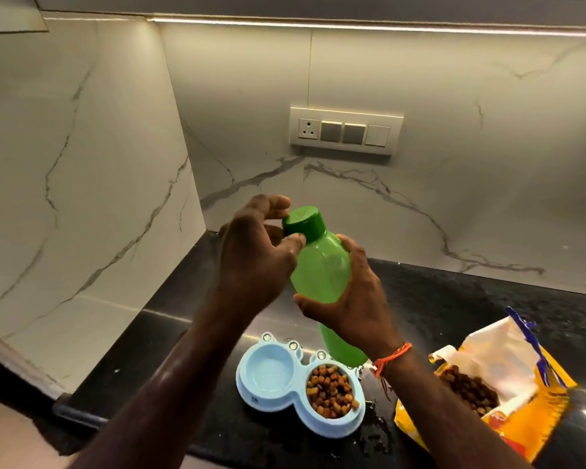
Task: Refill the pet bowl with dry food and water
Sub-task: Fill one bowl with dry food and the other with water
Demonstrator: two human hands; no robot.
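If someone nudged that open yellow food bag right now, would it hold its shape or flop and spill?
Probably flop: the bag lies slumped on the counter with crumpled walls, so it looks soft rather than stiff. It could well spill, since its mouth gapes open with kibble right at the opening. It may slide easily, as the counter looks glossy and has wet spots nearby.

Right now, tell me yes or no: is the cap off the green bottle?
No: the dark green cap sits on the green bottle, with the left hand gripping the cap and the right hand holding the body.
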